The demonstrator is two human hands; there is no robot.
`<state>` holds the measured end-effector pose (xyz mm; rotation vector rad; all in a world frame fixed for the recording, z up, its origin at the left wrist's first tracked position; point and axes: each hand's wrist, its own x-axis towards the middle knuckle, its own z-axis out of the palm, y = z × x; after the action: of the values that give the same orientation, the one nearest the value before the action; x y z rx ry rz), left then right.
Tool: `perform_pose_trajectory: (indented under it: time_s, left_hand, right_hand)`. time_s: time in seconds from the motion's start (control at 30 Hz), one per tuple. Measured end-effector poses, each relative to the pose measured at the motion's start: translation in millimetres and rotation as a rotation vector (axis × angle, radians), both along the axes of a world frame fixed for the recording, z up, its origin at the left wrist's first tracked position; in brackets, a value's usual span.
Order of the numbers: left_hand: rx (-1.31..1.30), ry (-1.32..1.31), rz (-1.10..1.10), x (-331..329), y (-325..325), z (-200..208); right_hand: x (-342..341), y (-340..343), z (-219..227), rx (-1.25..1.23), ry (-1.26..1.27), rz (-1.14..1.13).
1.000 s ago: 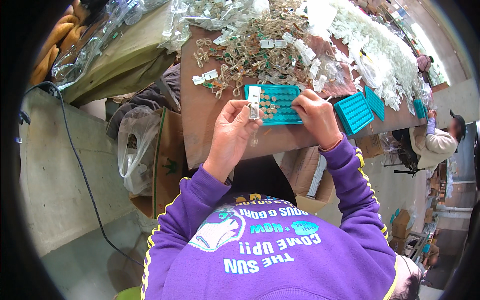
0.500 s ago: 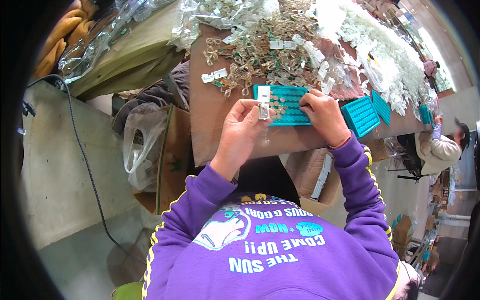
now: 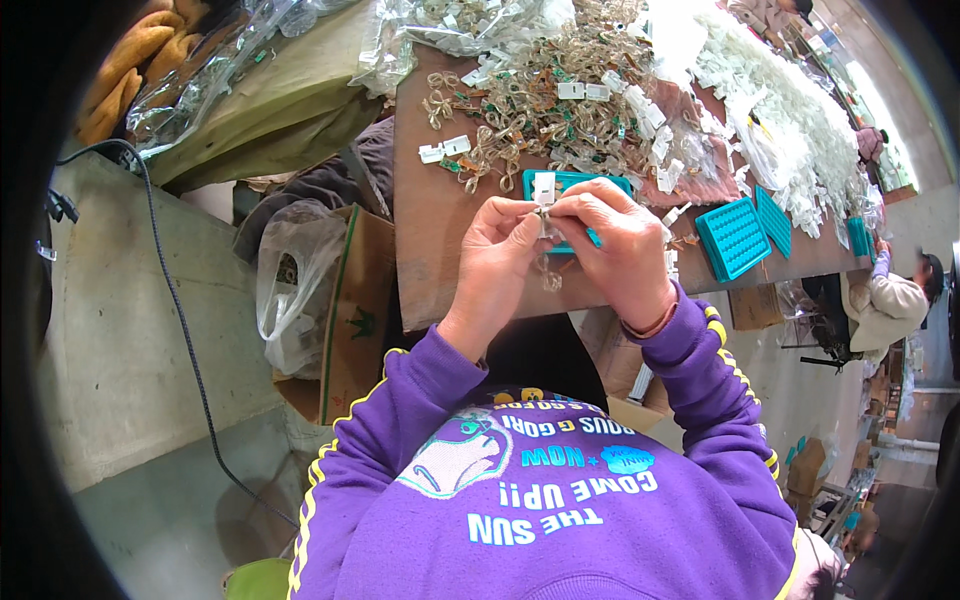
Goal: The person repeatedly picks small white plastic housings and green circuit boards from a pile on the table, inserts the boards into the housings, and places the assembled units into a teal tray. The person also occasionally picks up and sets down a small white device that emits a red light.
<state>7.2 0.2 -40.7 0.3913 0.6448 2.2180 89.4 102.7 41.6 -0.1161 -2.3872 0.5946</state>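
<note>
My left hand (image 3: 496,255) is closed in a pinch on a small white plastic case (image 3: 544,188) held up over the table's near edge. A loop of clear thin cord (image 3: 549,275) dangles below the fingers. My right hand (image 3: 618,245) meets it there, thumb and fingertips pressed together at the lower end of the case; whatever lies between them is hidden. Behind both hands lies a teal tray (image 3: 600,181), mostly covered by them, so its contents hardly show.
A heap of clear corded pieces (image 3: 540,110) covers the table's far side. Teal gridded trays (image 3: 735,240) lie at the right, below a pile of white plastic parts (image 3: 790,140). A cardboard box (image 3: 350,320) with a plastic bag stands left. Another person (image 3: 885,305) sits far right.
My right hand has left the tray and come leftward to the white case, its fingertips now against my left hand's. The whole view has shifted slightly.
</note>
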Motion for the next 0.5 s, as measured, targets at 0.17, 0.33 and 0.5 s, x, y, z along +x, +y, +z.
perform_pose_trajectory:
  time_s: [0.17, 0.33, 0.5]
  left_hand:
    - [-0.039, 0.052, 0.018, 0, -1, 1]
    - [-0.049, 0.022, 0.013, 0, -1, 4]
    - [-0.045, -0.003, -0.002, 0, -2, 5]
  right_hand:
    - [0, -2, 1, 0.051, -0.019, 0.016]
    - [4, 4, 8, 0.036, -0.105, 0.107]
    - [5, 4, 9, 0.038, -0.017, 0.07]
